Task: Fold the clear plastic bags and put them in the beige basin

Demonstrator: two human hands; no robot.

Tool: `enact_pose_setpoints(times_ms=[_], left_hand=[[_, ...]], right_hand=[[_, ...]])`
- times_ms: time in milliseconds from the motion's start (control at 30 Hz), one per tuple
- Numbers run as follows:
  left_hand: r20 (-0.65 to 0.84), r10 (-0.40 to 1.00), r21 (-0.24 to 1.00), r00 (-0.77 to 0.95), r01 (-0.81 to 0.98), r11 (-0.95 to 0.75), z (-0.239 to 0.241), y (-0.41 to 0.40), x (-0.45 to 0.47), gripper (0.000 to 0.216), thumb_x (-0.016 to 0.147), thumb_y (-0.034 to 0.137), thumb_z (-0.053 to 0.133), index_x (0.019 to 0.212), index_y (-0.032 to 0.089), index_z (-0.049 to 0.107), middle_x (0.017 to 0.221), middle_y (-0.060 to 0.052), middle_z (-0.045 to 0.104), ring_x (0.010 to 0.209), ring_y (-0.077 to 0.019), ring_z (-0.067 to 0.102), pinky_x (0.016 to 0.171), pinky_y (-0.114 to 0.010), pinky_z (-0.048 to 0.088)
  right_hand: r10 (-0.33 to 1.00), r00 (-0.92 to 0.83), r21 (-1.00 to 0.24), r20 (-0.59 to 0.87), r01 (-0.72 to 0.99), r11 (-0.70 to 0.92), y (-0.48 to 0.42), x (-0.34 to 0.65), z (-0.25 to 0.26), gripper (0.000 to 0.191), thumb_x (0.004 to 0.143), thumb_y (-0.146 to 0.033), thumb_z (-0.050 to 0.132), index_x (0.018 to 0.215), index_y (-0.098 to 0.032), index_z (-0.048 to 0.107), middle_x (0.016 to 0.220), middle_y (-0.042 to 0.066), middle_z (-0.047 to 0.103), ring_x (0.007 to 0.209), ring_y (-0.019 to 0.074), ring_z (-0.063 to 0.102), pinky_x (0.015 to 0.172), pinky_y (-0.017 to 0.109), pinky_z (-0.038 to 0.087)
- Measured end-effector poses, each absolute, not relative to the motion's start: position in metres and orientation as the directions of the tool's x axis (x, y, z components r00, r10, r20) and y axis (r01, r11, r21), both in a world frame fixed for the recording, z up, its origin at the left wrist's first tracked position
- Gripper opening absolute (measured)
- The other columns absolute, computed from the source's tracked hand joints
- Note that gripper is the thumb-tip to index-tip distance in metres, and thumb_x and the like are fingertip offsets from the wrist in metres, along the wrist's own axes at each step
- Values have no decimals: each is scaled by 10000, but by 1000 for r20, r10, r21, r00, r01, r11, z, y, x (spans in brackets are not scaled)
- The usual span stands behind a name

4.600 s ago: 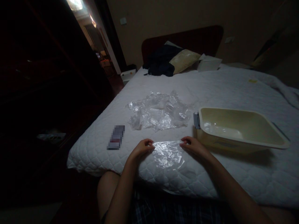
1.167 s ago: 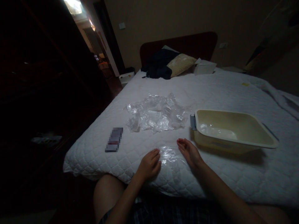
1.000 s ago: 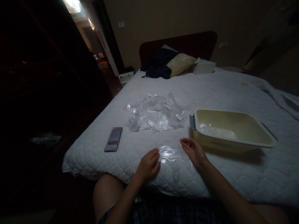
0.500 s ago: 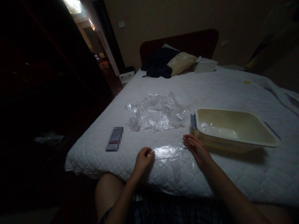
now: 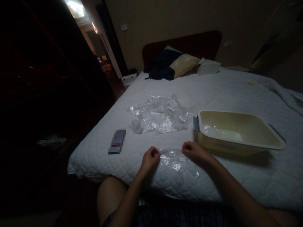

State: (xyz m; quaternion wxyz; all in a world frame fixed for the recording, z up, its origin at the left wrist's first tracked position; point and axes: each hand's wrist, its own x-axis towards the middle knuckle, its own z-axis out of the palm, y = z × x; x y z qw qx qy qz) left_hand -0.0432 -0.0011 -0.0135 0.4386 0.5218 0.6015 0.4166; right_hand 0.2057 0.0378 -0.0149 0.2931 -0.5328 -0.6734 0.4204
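A clear plastic bag (image 5: 175, 160) lies in front of me near the front edge of the bed, with my hands at its two far corners. My left hand (image 5: 151, 158) pinches the left corner between thumb and fingers. Closed on the right corner is my right hand (image 5: 193, 151), its fingertips curled together. Farther back, several crumpled clear plastic bags (image 5: 161, 115) are spread in a loose pile. To the right stands a cream plastic bin (image 5: 241, 145) with a grey latch on its left side; some clear plastic shows inside it.
A blurred-out phone-like object (image 5: 117, 142) lies on the left of the white quilted bed (image 5: 94, 157). Dark clothing (image 5: 161, 67), a beige pillow (image 5: 184, 64) and a white box (image 5: 209, 67) are by the headboard (image 5: 203, 39). A small yellow item (image 5: 251, 83) lies at the far right.
My right hand has gone from spread fingers to a pinch on the bag's right corner. The bag's far edge is now held between both hands.
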Motion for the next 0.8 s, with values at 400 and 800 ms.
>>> enact_pose_setpoints(times_ms=[400, 800], left_hand=[[-153, 972, 983, 180, -78, 169, -15, 31, -46, 293, 595, 328, 697, 757, 118, 573, 616, 17, 513, 491, -52, 444, 448, -169, 321], [-141, 988, 988, 59, -54, 144, -13, 22, -46, 283, 639, 369, 634, 792, 144, 552, 642, 25, 517, 489, -55, 434, 437, -168, 319]], right_hand=[[989, -137, -961, 58, 260, 93, 48, 195, -14, 331, 683, -394, 610, 937, -184, 584, 830, 41, 601, 750, 160, 543, 663, 271, 420], [995, -95, -954, 5, 298, 34, 44, 197, -18, 324, 666, -326, 602, 931, -140, 601, 730, 18, 557, 592, 116, 482, 519, 235, 380]])
